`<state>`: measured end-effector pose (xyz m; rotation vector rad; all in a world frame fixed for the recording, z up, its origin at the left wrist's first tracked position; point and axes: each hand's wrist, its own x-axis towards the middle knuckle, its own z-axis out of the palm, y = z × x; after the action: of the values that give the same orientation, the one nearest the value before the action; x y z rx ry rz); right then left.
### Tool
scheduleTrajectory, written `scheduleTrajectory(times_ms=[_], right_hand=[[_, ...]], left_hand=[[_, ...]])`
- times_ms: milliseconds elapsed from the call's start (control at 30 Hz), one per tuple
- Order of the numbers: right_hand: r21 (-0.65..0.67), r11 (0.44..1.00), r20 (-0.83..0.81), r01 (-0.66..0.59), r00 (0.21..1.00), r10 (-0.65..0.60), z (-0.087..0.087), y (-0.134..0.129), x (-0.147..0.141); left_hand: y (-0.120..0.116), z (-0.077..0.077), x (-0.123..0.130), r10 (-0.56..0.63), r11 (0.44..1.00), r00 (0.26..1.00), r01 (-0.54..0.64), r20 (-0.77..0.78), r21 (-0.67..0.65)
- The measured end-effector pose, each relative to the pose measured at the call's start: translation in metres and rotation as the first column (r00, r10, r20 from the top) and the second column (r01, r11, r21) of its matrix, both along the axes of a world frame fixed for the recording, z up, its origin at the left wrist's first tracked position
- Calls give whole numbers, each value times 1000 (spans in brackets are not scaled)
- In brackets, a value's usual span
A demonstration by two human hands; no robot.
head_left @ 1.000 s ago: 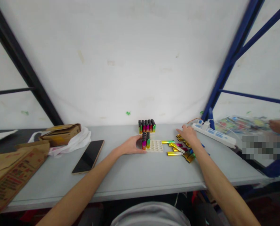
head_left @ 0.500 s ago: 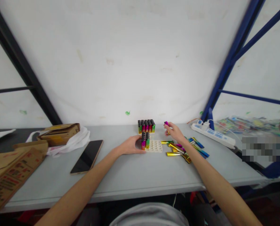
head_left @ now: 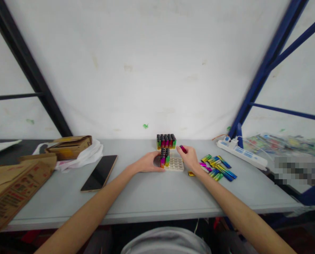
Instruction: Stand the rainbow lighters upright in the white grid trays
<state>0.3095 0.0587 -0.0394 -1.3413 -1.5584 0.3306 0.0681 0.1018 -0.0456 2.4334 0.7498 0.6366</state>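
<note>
My left hand (head_left: 149, 162) curves round the left end of a white tray with rows of holes (head_left: 176, 164), thumb at the front and fingers behind. Several upright lighters (head_left: 162, 161), purple and green with black tops, fill that end of the tray beside the hand. Above the tray's right side, my right hand (head_left: 190, 157) pinches one purple lighter (head_left: 183, 149), held tilted. To the right, a loose pile of shiny lighters (head_left: 220, 167) in gold, blue, green and purple lies partly behind my right wrist. A block of upright lighters (head_left: 166, 141) stands behind the tray.
A dark phone (head_left: 99, 173) lies on the grey table (head_left: 146, 197). Farther left are a cardboard box (head_left: 72, 147) on a white plastic bag (head_left: 95, 151) and a larger carton (head_left: 17, 190). A white power strip (head_left: 242, 154) lies at right, near a blue frame post (head_left: 261, 70).
My right hand has moved left and nearer the tray with the purple lighter, uncovering more of the pile. My left hand stays at the tray. The whole view has shifted slightly.
</note>
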Motion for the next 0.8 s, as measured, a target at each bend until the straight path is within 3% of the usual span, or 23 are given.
scheduleTrajectory(times_ms=[133, 533, 800], right_hand=[[-52, 999, 20, -8, 1000, 9, -2, -2, -5], [35, 994, 107, -103, 989, 99, -2, -7, -5], [-20, 997, 75, -74, 994, 76, -7, -2, -5]], left_hand=[[2, -2, -1, 2, 1000, 1000, -2, 10, 2], [0, 0, 0, -10, 1000, 1000, 10, 15, -10], [2, -3, -1, 3, 1000, 1000, -3, 10, 4]])
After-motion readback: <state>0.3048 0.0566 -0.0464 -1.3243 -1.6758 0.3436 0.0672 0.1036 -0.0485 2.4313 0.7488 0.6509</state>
